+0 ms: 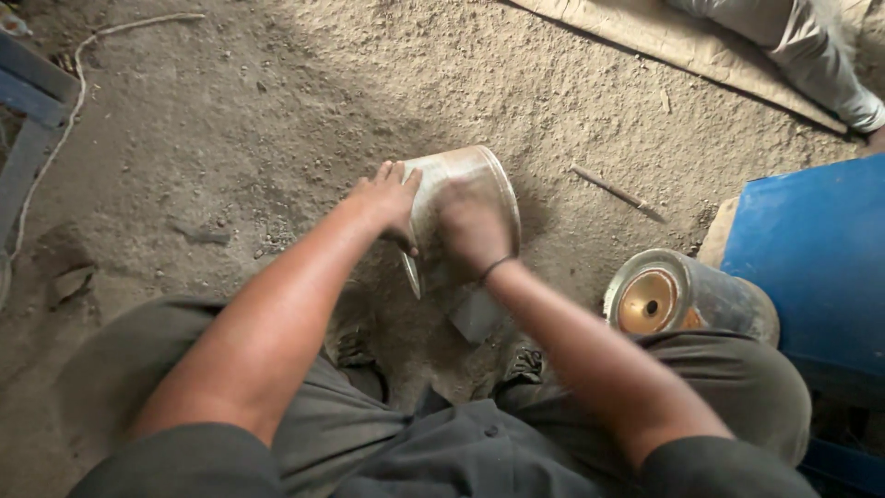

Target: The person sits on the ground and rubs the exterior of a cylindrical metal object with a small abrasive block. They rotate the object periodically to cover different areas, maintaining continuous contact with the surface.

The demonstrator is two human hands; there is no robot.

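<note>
Fingers [392, 184] of both hands seemingly grip drum [466, 180].

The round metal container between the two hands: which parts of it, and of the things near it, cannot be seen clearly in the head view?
- Round metal container: its inside and near side are hidden by the right hand, which is motion-blurred.
- Left hand: its grip on the rim is unclear; the palm faces away.
- Cylindrical filter with orange end: its far end is hidden behind the blue drum.
- Another person's grey-clad leg: cut off by the top edge.
</note>
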